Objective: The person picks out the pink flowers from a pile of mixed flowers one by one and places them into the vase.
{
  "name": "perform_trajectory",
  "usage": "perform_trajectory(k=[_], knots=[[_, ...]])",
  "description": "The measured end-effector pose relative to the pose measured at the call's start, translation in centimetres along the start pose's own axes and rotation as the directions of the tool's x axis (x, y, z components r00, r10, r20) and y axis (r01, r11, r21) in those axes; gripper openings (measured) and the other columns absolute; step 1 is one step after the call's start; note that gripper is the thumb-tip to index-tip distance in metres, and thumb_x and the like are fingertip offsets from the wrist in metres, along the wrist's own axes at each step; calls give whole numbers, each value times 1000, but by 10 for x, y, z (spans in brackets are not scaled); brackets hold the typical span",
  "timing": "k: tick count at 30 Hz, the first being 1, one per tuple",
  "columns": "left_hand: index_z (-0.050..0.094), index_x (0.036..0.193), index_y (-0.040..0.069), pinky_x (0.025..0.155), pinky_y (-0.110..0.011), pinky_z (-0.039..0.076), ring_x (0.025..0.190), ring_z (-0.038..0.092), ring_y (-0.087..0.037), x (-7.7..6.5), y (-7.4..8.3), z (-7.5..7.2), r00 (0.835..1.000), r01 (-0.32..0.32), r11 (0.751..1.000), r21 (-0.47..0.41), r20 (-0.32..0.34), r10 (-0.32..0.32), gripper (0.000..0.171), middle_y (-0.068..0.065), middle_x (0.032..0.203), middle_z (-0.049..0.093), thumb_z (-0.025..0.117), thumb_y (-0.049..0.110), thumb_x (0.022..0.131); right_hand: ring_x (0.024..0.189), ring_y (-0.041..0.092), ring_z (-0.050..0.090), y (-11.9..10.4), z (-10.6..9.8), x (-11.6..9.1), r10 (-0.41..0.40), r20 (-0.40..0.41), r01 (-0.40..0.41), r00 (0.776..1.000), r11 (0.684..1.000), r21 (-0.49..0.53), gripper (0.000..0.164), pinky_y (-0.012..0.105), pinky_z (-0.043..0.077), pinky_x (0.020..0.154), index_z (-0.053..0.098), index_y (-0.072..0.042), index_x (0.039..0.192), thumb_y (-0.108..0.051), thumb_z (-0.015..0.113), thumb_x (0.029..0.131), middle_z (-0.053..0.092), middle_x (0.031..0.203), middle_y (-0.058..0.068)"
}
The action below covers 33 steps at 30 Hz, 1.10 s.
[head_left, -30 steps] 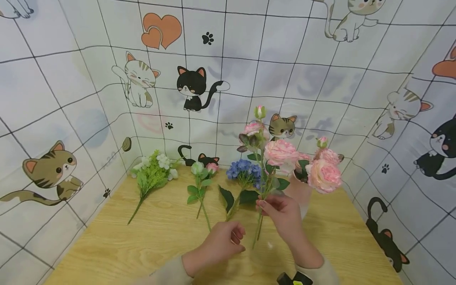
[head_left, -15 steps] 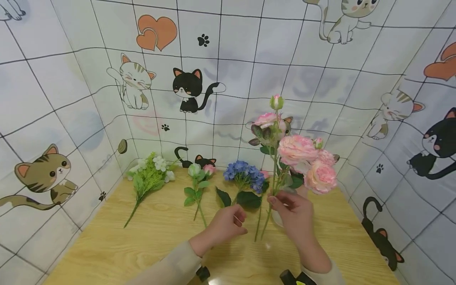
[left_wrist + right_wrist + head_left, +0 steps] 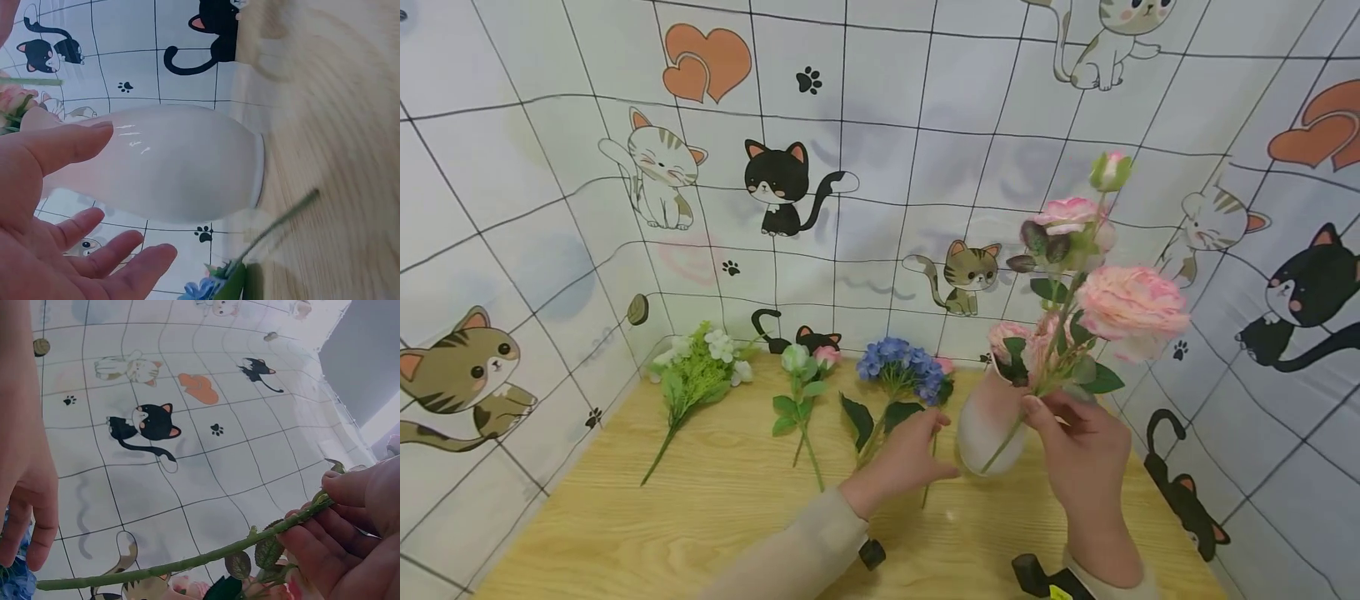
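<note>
from my end of the link i have the right grip (image 3: 1082, 450) pinching the green stem of a pink flower spray (image 3: 1131, 312), thumb on one side and fingers on the other. the spray hangs above the counter (image 3: 625, 542), tilted, its blooms up to the right and the bare stem end down to the left. in my head view that stem crosses in front of the vase (image 3: 976, 421); i can't tell whether the two touch. the vase stands upright, pinkish above and white below, with more pink blooms (image 3: 1007, 337) at its mouth.

the left grip (image 3: 902, 458) is wide and holds nothing. my left wrist view shows its thumb and fingers spread beside the vase, the thumb overlapping its side; i can't tell if there is contact. just behind that hand lies a blue flower head (image 3: 898, 367) with dark green leaves.

further left on the counter i see a stem with a whitish-green bud (image 3: 795, 358), a pink bud (image 3: 827, 357) next to it, then a bunch of white flowers and greenery (image 3: 700, 375). cartoon cats cover the gridded backdrop (image 3: 880, 167) behind.
</note>
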State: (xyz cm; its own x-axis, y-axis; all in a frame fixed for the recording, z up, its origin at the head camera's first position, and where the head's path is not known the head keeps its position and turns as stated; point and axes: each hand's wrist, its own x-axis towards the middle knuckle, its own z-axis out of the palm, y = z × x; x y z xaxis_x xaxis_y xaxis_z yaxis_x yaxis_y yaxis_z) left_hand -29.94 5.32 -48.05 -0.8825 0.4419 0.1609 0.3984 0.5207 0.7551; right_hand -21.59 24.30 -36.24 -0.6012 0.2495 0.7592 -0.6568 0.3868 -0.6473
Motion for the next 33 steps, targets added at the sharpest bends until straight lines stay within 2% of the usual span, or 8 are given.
perform_trajectory(k=[4, 8, 13, 16, 18, 23, 30, 33], knots=[[56, 147, 12, 100, -42, 57, 129, 64, -26, 13, 6, 10, 1000, 7, 1000, 3, -25, -7, 76, -6, 142, 65, 92, 36, 84, 73, 0, 77, -1, -10, 5, 55, -66, -46, 996, 991, 128, 1, 15, 60, 72, 72, 21, 88, 21, 71, 88, 77, 77, -12], [50, 153, 14, 104, -46, 56, 135, 60, -27, 22, 15, 16, 998, 27, 998, -54, -47, -29, 81, -8, 150, 60, 90, 38, 87, 71, 6, 78, -4, -17, 8, 37, -137, 5, 990, 956, 292, 4, 18, 62, 71, 71, 23, 91, 23, 71, 87, 77, 77, -1], [44, 160, 18, 108, -49, 54, 140, 57, -29, 35, 24, 23, 996, 32, 995, -93, -85, -40, 93, -9, 157, 55, 91, 41, 84, 70, 10, 78, -12, -19, 9, 8, -231, 73, 973, 938, 340, 12, 21, 63, 71, 70, 28, 98, 24, 71, 86, 79, 83, 5], [34, 166, 20, 111, -48, 52, 144, 53, -27, 43, 24, 30, 995, -3, 998, -59, -98, -3, 107, -6, 162, 50, 93, 43, 80, 76, 16, 80, -14, -18, 9, -24, -276, 144, 961, 894, 424, 21, 26, 64, 73, 67, 31, 106, 27, 68, 85, 80, 92, 14], [26, 169, 22, 112, -46, 51, 145, 51, -25, 48, 21, 36, 995, -36, 998, -48, -91, 32, 115, -5, 166, 45, 94, 43, 79, 81, 21, 80, -15, -16, 8, -50, -298, 199, 953, 845, 496, 28, 29, 65, 74, 63, 33, 112, 31, 64, 84, 80, 99, 20], [18, 171, 21, 113, -49, 50, 149, 47, -27, 56, 17, 46, 996, -48, 995, -82, -79, 42, 122, -5, 169, 39, 94, 42, 78, 79, 25, 79, -22, -9, 11, -79, -360, 272, 929, 805, 526, 25, 30, 66, 75, 62, 35, 109, 31, 65, 84, 79, 96, 22], [20, 171, 20, 110, -48, 52, 145, 49, -25, 69, 15, 67, 984, 11, 991, -134, -176, -35, 129, -6, 167, 41, 99, 44, 72, 78, 29, 79, -22, -1, 17, -59, -481, 341, 875, 781, 524, 23, 32, 66, 74, 60, 36, 101, 26, 72, 83, 79, 90, 25], [20, 171, 25, 107, -45, 53, 140, 53, -22, 70, 13, 76, 978, 26, 989, -144, -201, -55, 129, -5, 164, 44, 99, 45, 71, 79, 28, 79, -18, 1, 14, -39, -479, 323, 877, 786, 528, 25, 32, 66, 76, 60, 35, 105, 28, 70, 83, 79, 91, 25]])
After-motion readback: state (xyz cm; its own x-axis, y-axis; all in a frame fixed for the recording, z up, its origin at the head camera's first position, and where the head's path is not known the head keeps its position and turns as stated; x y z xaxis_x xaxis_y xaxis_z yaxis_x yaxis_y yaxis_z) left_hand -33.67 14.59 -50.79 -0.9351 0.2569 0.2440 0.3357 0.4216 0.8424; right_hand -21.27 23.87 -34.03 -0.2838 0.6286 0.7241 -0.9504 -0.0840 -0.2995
